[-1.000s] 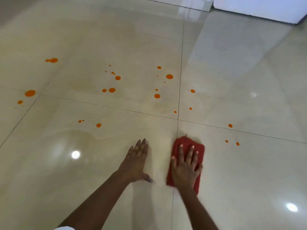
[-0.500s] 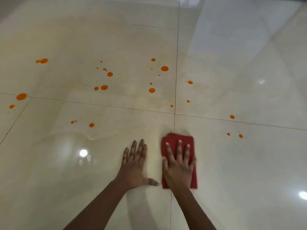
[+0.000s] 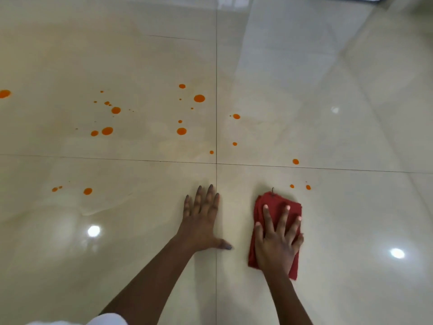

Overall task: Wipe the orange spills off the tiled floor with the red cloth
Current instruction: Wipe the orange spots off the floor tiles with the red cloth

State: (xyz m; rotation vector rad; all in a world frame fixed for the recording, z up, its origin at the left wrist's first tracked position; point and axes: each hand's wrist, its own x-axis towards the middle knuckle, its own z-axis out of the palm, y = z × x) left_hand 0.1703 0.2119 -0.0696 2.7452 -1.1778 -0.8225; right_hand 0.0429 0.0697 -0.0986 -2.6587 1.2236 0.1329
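Both bare forearms reach forward from the bottom edge of the head view, the left one slanting up from beside a white sleeve (image 3: 105, 319) and the right one rising more steeply. The left hand (image 3: 201, 221) lies palm-down on the tiled floor (image 3: 328, 113), its fingers straight and close together and pointing away from the person, with the thumb stretched out sideways toward the right hand. It holds nothing, and its fingertips sit just beside the lengthwise grout line (image 3: 216, 90). The right hand (image 3: 276, 242) is spread flat on the red cloth (image 3: 276, 200), fingers straight and fanned apart, pressing the cloth against the floor rather than curling round it. The two hands are near each other but apart, with a strip of bare tile between them. The cloth is folded into a rough oblong and lies on the near right tile, just beyond where the grout lines cross; its far edge shows past the fingertips and its near corner shows below the wrist. Orange spills (image 3: 199, 98) dot the tiles beyond the hands. The nearest are two small drops (image 3: 308, 187) just past the cloth's far right corner, not touching it, and another drop (image 3: 295, 161) lies a little farther off at the crosswise grout line. More drops (image 3: 87, 191) lie out to the left, well apart from the cloth. A faint wet outline (image 3: 105, 207) runs across the near left tile, and two bright light reflections (image 3: 93, 231) show on the glossy floor.
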